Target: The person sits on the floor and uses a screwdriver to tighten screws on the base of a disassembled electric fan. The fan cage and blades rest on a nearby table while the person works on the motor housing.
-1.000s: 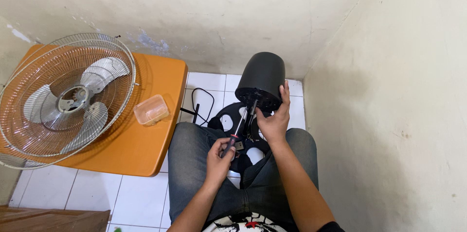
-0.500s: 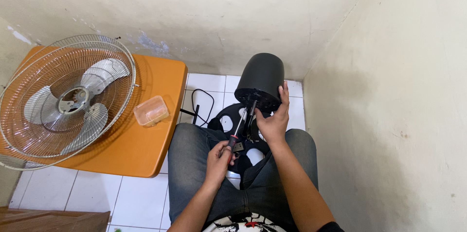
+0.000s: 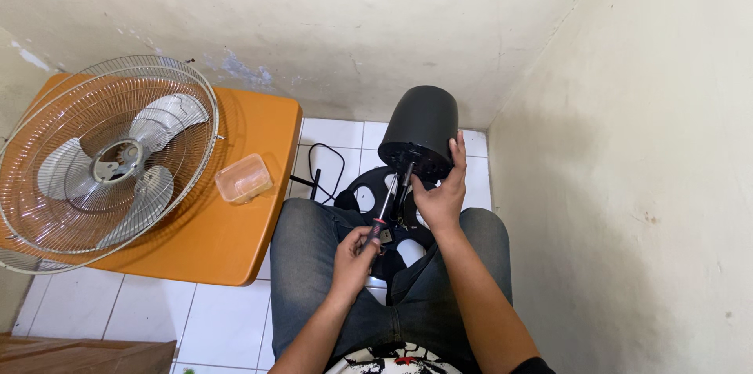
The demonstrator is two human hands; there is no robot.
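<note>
While the person sits on the white tiled floor (image 3: 212, 319) with knees apart, one small clear plastic box (image 3: 244, 178), rectangular with rounded corners, lies near the right edge of the low orange wooden table (image 3: 227, 240); it carries no label that I can make out. Beside it on the same table rests one round wire fan guard (image 3: 106, 158) with pale grey blades inside, three of them showing through the mesh, tilted against the wall side.

Between the person's legs stands one black cylindrical plastic motor housing (image 3: 421, 131), tipped so its open underside faces the lap. The right hand (image 3: 441, 197) cups that lower rim from the right, fingers wrapped up along the side and thumb toward the base, closed firmly on it. The left hand (image 3: 353, 252) is curled in a fist round the dark handle of one long-shafted screwdriver with a red band (image 3: 386, 213), whose tip reaches up into the housing's underside, just left of the right hand. So the housing sits above and slightly ahead of both hands, touching the right one and met by the tool from the left.

Below it lies one black round fan base with oval cut-outs (image 3: 376, 186), and a black power cord (image 3: 321, 166) loops on the tiles beside the table.
</note>
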